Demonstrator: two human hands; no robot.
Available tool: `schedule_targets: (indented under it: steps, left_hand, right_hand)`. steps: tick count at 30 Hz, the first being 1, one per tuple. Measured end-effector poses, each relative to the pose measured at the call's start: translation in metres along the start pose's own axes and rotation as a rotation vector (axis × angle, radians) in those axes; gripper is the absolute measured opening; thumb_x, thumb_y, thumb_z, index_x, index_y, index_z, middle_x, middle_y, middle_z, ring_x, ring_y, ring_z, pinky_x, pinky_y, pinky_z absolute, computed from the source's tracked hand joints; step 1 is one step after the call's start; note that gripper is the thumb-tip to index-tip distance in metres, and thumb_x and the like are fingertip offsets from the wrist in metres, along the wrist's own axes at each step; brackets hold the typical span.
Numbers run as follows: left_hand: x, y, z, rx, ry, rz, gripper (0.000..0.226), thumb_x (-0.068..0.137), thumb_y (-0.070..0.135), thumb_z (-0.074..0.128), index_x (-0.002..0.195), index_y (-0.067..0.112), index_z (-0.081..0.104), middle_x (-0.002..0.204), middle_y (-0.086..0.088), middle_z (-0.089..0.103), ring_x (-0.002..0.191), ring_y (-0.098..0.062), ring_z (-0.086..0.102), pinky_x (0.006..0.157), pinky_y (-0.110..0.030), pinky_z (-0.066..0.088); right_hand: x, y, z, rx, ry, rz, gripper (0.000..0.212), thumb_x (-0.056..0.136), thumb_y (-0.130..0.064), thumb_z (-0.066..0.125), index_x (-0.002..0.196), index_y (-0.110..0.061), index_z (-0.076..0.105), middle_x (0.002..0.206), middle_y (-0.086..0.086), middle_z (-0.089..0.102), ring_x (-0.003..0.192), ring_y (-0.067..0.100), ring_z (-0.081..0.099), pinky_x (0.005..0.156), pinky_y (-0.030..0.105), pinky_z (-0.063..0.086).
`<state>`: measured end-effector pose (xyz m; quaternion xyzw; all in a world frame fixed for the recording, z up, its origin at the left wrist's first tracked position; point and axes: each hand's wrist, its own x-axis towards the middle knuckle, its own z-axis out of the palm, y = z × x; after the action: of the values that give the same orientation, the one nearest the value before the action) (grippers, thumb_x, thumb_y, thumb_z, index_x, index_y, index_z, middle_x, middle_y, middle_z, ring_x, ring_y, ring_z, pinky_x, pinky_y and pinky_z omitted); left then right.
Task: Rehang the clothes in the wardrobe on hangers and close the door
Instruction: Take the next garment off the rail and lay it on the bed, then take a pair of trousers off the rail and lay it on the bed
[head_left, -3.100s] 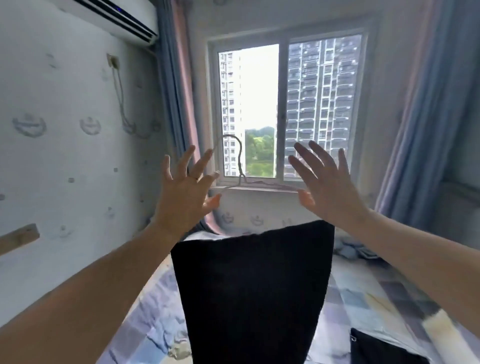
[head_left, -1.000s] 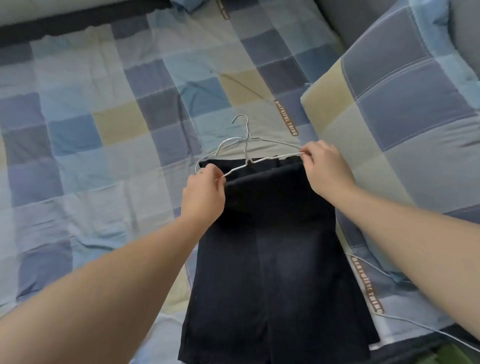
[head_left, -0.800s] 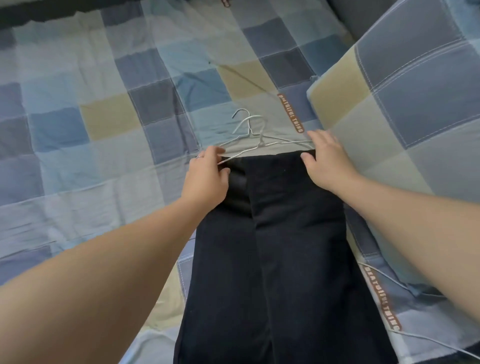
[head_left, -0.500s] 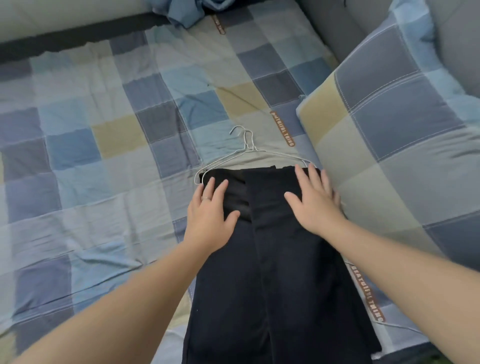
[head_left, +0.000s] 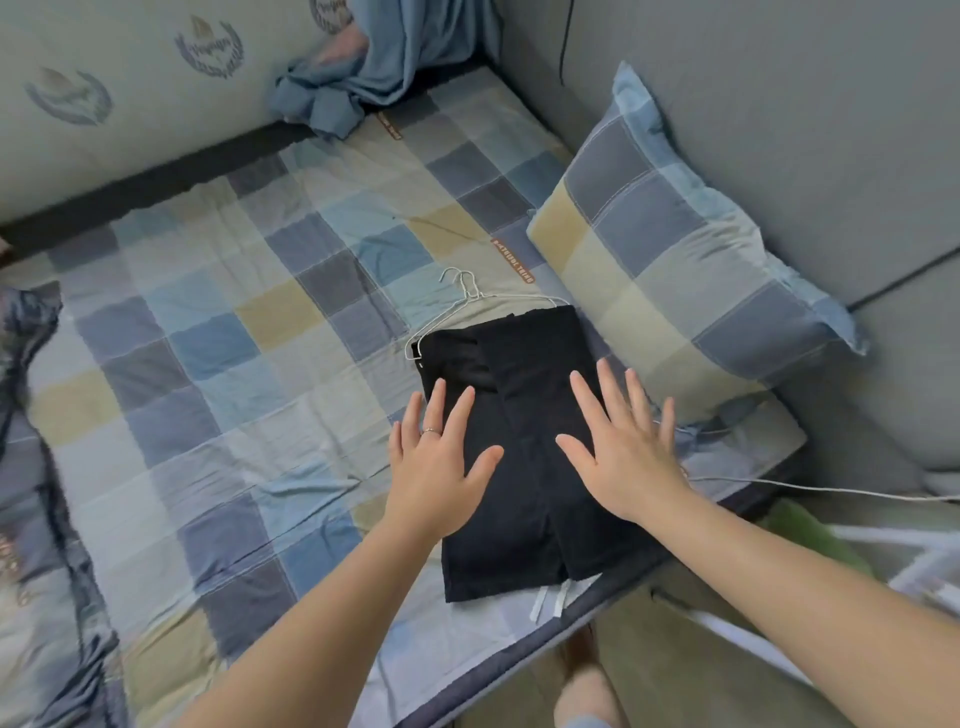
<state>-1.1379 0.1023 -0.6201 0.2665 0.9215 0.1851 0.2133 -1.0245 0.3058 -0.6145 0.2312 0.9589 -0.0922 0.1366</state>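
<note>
Grip released: left hand (head_left: 436, 467) and right hand (head_left: 623, 457) have slid down black trousers (head_left: 530, 358), fingers flat.

Bare checked sheet (head_left: 218, 374) runs from the black trousers (head_left: 524, 415) at centre frame leftward to the dark quilt (head_left: 31, 467) at the left edge: the widest approach. Wire hangers (head_left: 470, 299), two hooks showing, lie at the trousers' top edge, with bare sheet beyond them toward upper frame. Right side tight: checked pillow (head_left: 675, 270) just beside the trousers, grey padded wall (head_left: 779, 130) behind it. White cable (head_left: 831, 490) crosses lower right, off the bed. Blue curtain (head_left: 337, 88) bunched in the upper-centre corner. Left hand (head_left: 436, 462) and right hand (head_left: 623, 452), flat with fingers spread, cover the trousers' middle.
</note>
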Motion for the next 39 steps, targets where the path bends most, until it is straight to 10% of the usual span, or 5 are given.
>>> schedule_targets:
  steps: [17, 39]
  left_hand:
    - [-0.171, 0.069, -0.044, 0.14, -0.041, 0.592, 0.072, 0.091, 0.074, 0.02, 0.154, 0.047, -0.002, 0.167, 0.01, -0.009, 0.151, -0.017, -0.02, 0.12, -0.051, -0.008]
    - [-0.472, 0.356, 0.087, 0.154, -0.294, 1.614, 0.075, 0.09, 0.075, 0.014, 0.157, 0.043, 0.0, 0.166, 0.01, -0.012, 0.151, -0.019, -0.021, 0.12, -0.05, -0.011]
  right_hand:
    - [-0.307, -0.034, -0.046, 0.051, 0.259, 0.52, 0.071, 0.095, -0.068, 0.014, 0.154, -0.037, -0.011, 0.166, -0.004, -0.012, 0.151, 0.028, -0.011, 0.116, 0.063, -0.001]
    - [-0.74, 0.026, -0.024, 0.025, 0.531, 1.354, 0.071, 0.097, -0.064, 0.02, 0.154, -0.04, -0.015, 0.163, -0.009, -0.023, 0.15, 0.023, -0.02, 0.118, 0.061, -0.004]
